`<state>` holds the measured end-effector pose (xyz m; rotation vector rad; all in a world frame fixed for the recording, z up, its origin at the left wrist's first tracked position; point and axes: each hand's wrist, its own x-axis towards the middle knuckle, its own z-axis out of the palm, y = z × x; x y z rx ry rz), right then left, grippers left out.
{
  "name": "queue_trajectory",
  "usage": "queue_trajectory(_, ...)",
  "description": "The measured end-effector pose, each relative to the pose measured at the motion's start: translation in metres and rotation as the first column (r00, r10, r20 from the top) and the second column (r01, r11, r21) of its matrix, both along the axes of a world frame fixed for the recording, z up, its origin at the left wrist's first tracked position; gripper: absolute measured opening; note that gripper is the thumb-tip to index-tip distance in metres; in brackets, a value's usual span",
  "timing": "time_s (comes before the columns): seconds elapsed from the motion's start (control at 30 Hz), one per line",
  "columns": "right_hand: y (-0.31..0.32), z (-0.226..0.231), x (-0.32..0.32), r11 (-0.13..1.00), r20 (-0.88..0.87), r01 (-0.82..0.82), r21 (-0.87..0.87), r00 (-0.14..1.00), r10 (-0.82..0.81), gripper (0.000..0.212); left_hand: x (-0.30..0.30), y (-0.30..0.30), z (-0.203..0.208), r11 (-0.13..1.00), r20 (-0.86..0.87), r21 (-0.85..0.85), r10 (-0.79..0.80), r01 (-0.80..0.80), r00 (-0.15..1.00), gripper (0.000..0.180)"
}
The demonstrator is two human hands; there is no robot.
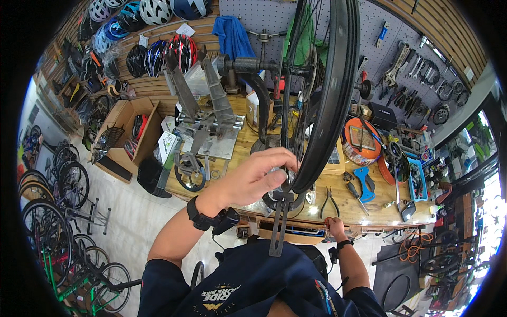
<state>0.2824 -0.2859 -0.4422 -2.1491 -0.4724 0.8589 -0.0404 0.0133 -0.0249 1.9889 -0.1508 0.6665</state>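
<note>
A bicycle wheel with a black rim stands upright, its axle held in a truing stand on the wooden workbench. Reaching in at the wheel's lowest part, my left hand has its fingers and thumb bent together by the spokes. Whatever they pinch is hidden. Just below that hand is a slotted metal gauge arm pointing toward me. My right hand is low at the bench's front edge, beside an open drawer. Its fingers are closed around a small red-orange thing that I cannot make out.
Pliers, a screwdriver and a blue tool lie right of the wheel. Farther right stands a blue basket. A metal fixture occupies the bench's left. Bicycles line the left floor.
</note>
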Motion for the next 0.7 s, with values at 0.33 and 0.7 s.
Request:
queue_trajectory(0.33, 0.0, 0.005, 0.0, 0.999, 0.001, -0.03, -0.017, 1.0, 0.03, 0.027, 0.015, 0.002, -0.041, 0.938, -0.335, -0.273, 0.114, -0.213, 0.935, 0.041)
queue_trajectory(0.7, -0.003, -0.012, 0.001, 0.999, 0.035, 0.002, 0.036, 0.999, -0.004, 0.026, 0.039, -0.001, -0.024, 0.895, -0.415, -0.337, 0.138, -0.294, 0.899, 0.093)
